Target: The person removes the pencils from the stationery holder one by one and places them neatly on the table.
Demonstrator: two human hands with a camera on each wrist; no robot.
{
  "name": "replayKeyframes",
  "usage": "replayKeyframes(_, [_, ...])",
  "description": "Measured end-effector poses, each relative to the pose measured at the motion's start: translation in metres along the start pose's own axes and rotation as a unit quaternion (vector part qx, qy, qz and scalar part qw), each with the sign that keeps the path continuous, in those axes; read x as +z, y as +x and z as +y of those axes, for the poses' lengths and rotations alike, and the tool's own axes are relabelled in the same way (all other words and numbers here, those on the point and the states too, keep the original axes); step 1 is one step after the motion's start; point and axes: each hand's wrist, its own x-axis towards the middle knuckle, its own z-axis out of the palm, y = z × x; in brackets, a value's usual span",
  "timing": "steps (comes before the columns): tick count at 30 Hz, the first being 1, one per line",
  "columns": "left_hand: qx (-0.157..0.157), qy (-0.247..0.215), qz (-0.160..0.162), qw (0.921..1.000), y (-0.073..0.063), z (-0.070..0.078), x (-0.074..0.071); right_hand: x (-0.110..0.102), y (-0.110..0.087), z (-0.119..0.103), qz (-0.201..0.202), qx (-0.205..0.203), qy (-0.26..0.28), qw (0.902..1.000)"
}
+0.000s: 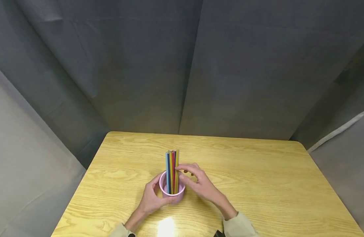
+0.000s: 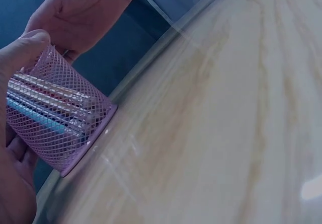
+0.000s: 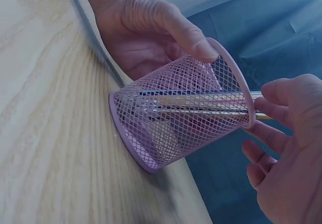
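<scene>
A pink wire-mesh pencil cup (image 1: 173, 198) is on the wooden table, and its base rim meets the tabletop in the left wrist view. My left hand (image 1: 150, 199) grips its side, with the thumb along the near wall just below the rim. Inside stand several coloured pencils (image 1: 172, 171), light blue, dark, yellow and red, bunched together and rising well above the rim. My right hand (image 1: 201, 184) is at the right of the cup, index fingertip against the pencils and thumb lower by the rim. Through the mesh, the lower ends of the pencils (image 3: 166, 103) show near the base.
The wooden tabletop (image 1: 259, 171) stretches out on both sides of the cup, with a bright light reflection near its front edge. Dark grey curtains (image 1: 140, 72) hang behind the table, and paler cloth (image 1: 28, 158) hangs at the left side.
</scene>
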Motion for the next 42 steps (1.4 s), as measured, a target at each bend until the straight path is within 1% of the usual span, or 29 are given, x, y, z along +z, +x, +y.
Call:
replayKeyframes(6, [0.005, 0.003, 0.011, 0.9999, -0.001, 0.002, 0.000, 0.002, 0.001, 0.000, -0.004, 0.006, -0.007, 1.0000])
replayKeyframes(11, [0.015, -0.008, 0.004, 0.9999, 0.003, 0.001, -0.002, -0.001, 0.004, -0.002, -0.002, 0.013, -0.025, 0.9996])
replayKeyframes(16, [0.011, -0.020, -0.001, 0.9997, 0.003, -0.001, -0.004, -0.001, 0.006, -0.003, -0.008, 0.021, -0.033, 0.9992])
replayKeyframes(18, [0.010, -0.018, 0.000, 0.9998, 0.003, -0.002, -0.005, -0.001, 0.006, -0.003, -0.007, 0.021, -0.037, 0.9991])
replayKeyframes(25, [0.021, -0.008, 0.001, 0.9997, 0.002, -0.003, -0.006, -0.003, 0.006, -0.005, -0.007, 0.028, -0.049, 0.9984])
replayKeyframes(34, [-0.002, -0.004, 0.001, 1.0000, 0.003, 0.001, -0.005, -0.004, 0.005, -0.009, -0.018, 0.038, -0.043, 0.9982])
replayKeyframes(40, [0.023, 0.004, -0.002, 0.9997, 0.002, 0.000, -0.006, -0.004, 0.005, -0.011, -0.023, 0.035, -0.045, 0.9981])
replayKeyframes(42, [0.020, 0.004, -0.003, 0.9998, 0.002, 0.001, -0.006, -0.004, 0.005, -0.011, -0.026, 0.037, -0.044, 0.9980])
